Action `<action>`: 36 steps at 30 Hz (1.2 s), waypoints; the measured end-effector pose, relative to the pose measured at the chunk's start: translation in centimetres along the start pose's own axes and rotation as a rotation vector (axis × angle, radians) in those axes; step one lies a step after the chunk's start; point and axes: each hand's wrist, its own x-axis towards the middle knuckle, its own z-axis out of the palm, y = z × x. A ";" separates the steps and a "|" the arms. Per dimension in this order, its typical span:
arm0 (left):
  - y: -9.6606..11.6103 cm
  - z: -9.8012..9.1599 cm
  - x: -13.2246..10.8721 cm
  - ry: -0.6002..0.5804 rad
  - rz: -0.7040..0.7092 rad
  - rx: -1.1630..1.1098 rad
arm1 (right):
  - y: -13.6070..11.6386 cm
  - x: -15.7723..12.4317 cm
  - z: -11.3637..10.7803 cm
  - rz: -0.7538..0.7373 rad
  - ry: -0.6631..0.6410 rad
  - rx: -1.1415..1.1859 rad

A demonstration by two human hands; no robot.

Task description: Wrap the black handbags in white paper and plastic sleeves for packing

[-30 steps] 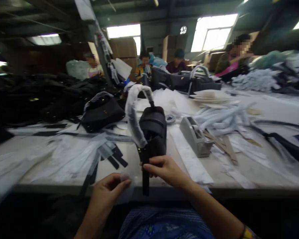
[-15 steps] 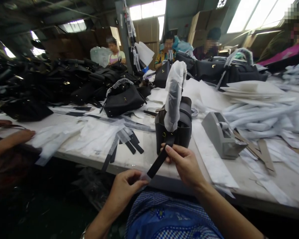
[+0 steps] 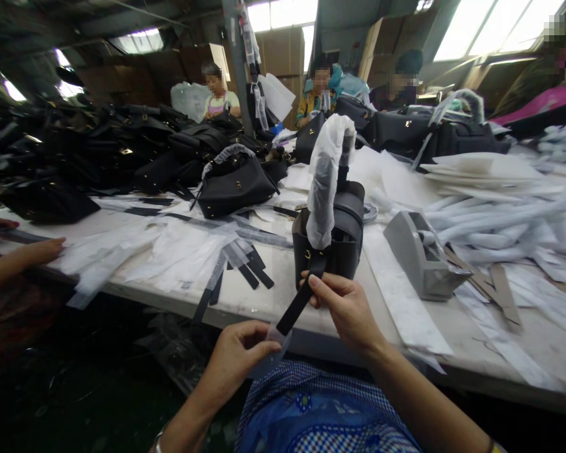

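Note:
A small black handbag (image 3: pixel 342 242) stands upright at the near edge of the table (image 3: pixel 245 299). Its handle (image 3: pixel 325 176) is wrapped in white foam sheet. A black strap (image 3: pixel 302 299) hangs from the bag's front toward me. My right hand (image 3: pixel 346 311) pinches that strap near the bag, thumb on top. My left hand (image 3: pixel 240 355) is closed on a clear plastic sleeve (image 3: pixel 271 349) at the strap's lower end.
A grey tape dispenser (image 3: pixel 417 255) sits right of the bag, with white wrapped strips (image 3: pixel 490 214) behind it. Black straps and clear sleeves (image 3: pixel 236 261) lie to the left. Piles of black bags (image 3: pixel 122 151) fill the far left. Another person's hands (image 3: pixel 23 248) rest at the left edge; several people sit across.
The view swung left and down, then settled. The strap went from hanging straight to slanting toward my left hand, which now pinches the clear sleeve at its end.

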 end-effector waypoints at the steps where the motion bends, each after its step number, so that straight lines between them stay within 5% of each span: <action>1: 0.1 0.1 0.1 -0.002 -0.004 -0.012 | 0.0 0.0 0.0 0.006 -0.010 -0.017; 15: -0.8 1.5 -0.1 -0.023 -0.078 -0.241 | -0.2 0.2 -1.1 -0.046 0.086 -0.008; 36: -1.3 1.3 0.1 -0.004 -0.065 -0.231 | -0.3 0.1 -1.2 -0.016 0.053 0.029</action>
